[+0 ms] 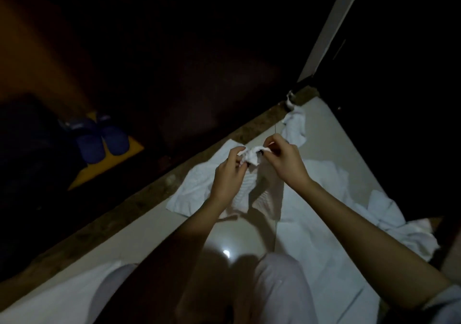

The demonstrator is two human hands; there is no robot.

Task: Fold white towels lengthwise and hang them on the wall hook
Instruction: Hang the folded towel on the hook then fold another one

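**White towel bunched, fold not yet made**

We pinch the towel's (249,191) crumpled top edge, left hand (228,171) and right hand (284,159) curled tight on cloth, the rest dangling over glossy floor tile (154,233). Next, we reckon: find corners, match long edges. Other towels (324,223) lie around; blue slippers (102,141) sit on a yellow mat (129,150) in the gloom.
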